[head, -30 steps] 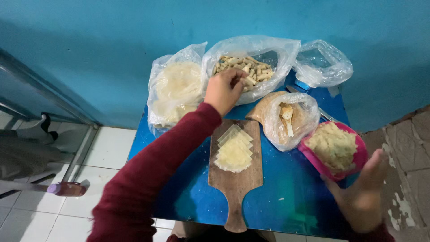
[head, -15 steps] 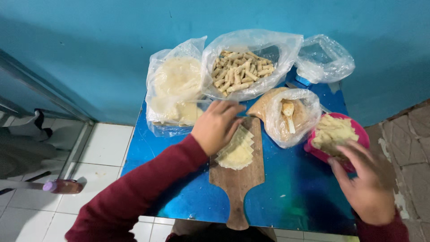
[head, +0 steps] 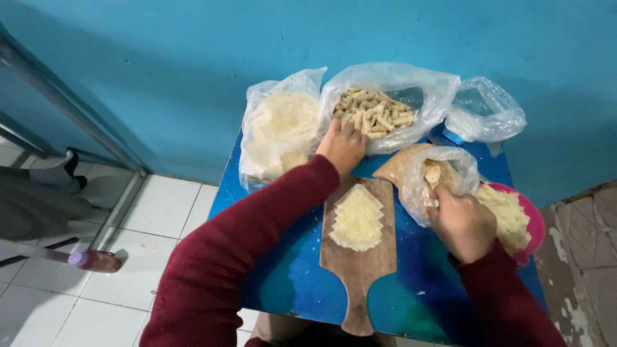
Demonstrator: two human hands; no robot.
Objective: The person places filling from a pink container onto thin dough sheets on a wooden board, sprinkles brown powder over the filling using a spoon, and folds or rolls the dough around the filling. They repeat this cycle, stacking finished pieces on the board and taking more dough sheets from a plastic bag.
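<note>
Head view, looking down on a blue table [head: 302, 283] against a blue wall. At centre, wooden board [head: 357, 263] carrying overlapped pale wrapper sheets [head: 357, 218]. At 12 o'clock, left hand [head: 342, 146] touching the clear bag of rolled pieces [head: 376, 112]. At 10 o'clock, bag of flat wrappers [head: 279, 132]. At 3 o'clock, right hand [head: 461, 223] closed beside a small bag [head: 440, 177] and pink bowl of filling [head: 532, 225].

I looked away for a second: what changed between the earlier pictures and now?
The left hand moved from the wooden paddle board up to the clear bag of rolled sticks. The right hand shifted from the pink bowl to the small bag with a spoon. The stacked wrappers stayed put.
</note>
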